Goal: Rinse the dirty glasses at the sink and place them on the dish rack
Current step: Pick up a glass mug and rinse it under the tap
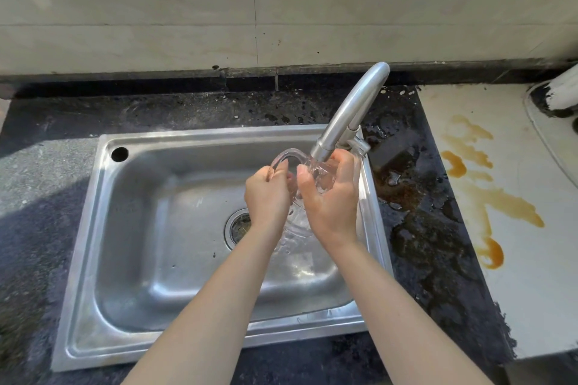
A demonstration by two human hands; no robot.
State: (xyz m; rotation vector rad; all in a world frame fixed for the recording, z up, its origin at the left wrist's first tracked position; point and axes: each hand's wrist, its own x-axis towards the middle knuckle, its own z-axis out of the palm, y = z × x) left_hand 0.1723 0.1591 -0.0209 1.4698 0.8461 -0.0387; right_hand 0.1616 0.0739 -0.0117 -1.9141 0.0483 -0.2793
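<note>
Dark, wet worktop (187, 109) surrounds a steel sink (140, 228). Over it, under the tap (353, 109), lies a clear glass (320, 176): left hand (267, 194) fingers pinch its rim, right hand (331, 200) curls round its base. Rinsing looks under way; next it needs carrying to a rack I can't see.

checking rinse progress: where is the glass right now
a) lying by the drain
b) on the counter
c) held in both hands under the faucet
c, the left hand and right hand both grip the glass just below the faucet spout, above the sink basin.
</note>
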